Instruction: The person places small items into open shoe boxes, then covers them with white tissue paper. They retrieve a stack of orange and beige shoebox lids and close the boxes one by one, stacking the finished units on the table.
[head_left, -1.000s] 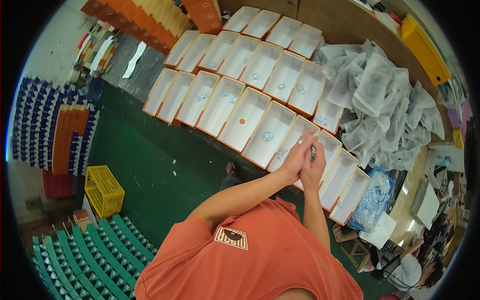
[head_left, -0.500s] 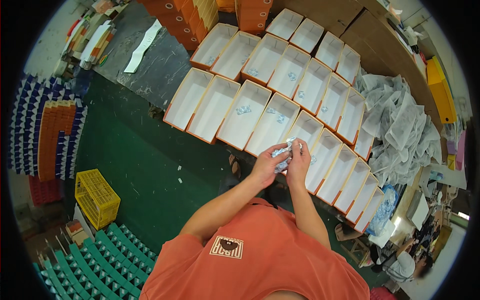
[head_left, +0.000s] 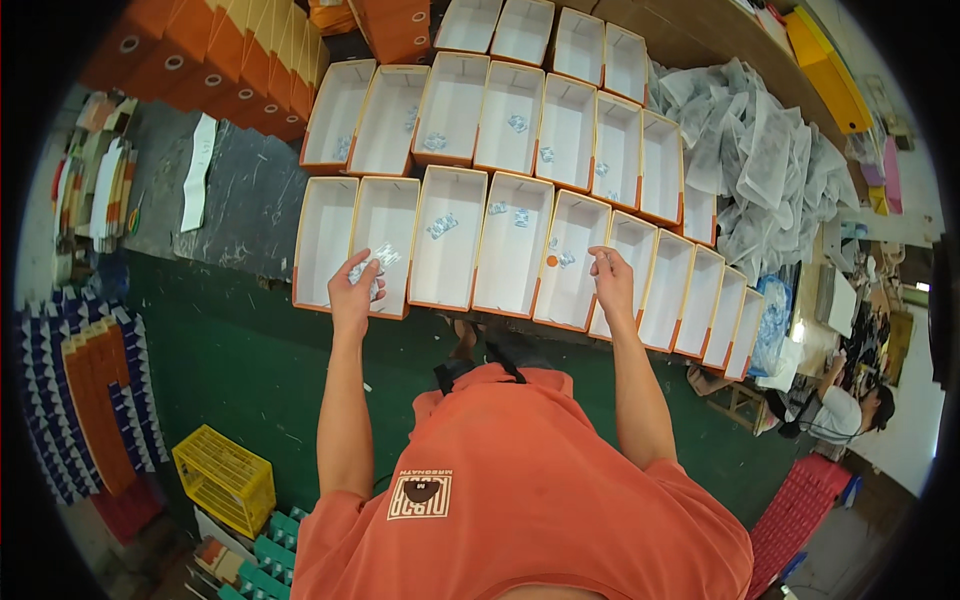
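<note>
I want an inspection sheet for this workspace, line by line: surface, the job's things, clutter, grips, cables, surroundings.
Surface: dark table, scuffed where bare at left; a paper strip lies there.
Job's things: white-lined boxes in rows, open side up; small bluish packets lie in several. An orange disc is in one near-row box.
Clutter: heap of translucent wrapping right of the boxes.
Grips: left grip holds packets at the leftmost near-row boxes; right grip has curled fingers at the near row, contents unclear.
Cables: nothing seen near the boxes.
Surroundings: green floor, yellow crate at left, another person at far right.
</note>
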